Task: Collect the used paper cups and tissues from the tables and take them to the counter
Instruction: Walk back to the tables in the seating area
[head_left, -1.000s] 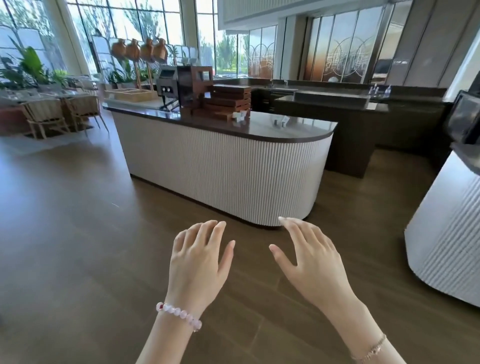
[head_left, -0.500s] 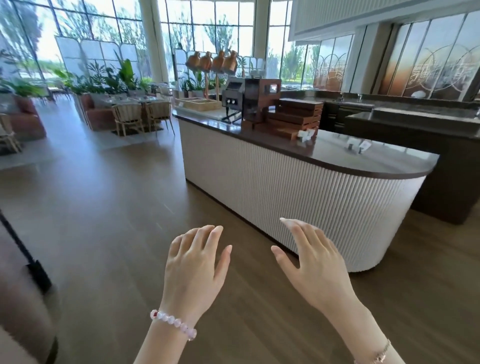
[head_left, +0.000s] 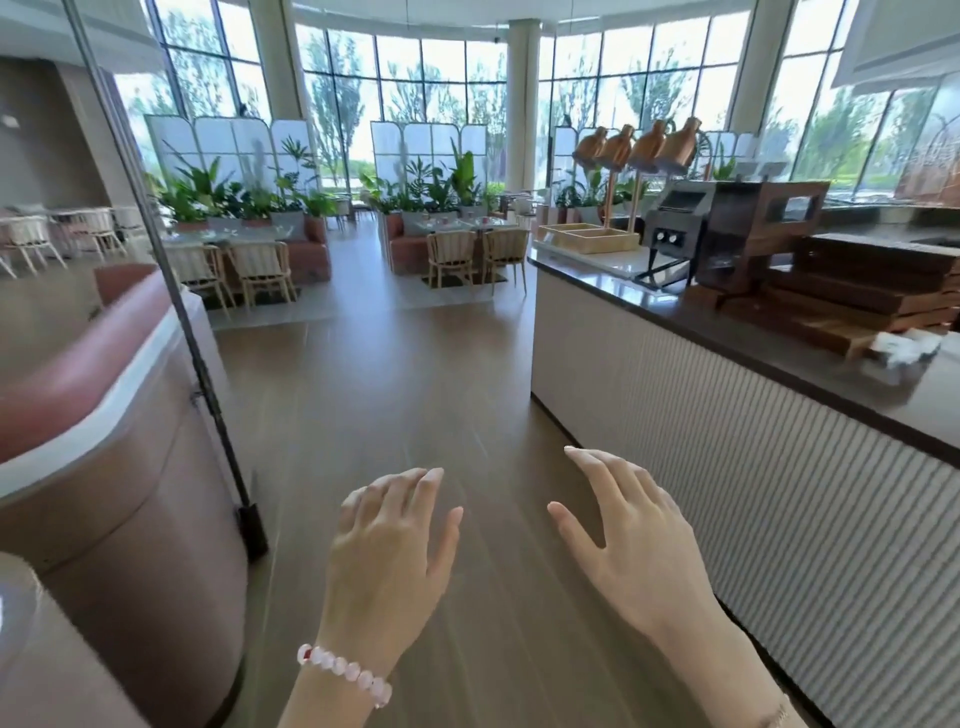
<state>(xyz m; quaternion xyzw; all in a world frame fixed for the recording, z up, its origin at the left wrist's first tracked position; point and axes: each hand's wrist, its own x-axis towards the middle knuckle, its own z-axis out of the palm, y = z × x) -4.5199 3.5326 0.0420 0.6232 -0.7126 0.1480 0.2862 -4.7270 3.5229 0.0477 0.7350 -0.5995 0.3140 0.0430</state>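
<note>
Both hands, left (head_left: 388, 551) and right (head_left: 631, 540), are held out empty, fingers relaxed. The counter (head_left: 727, 332) is seen alongside; tables (head_left: 467, 224) are seen beyond.

I see the counter (head_left: 727, 415), dark top over white ribbed front, just right of my right hand (head_left: 628, 540). Blurred white crumpled tissues (head_left: 904, 349) lie on it, farther right.
</note>
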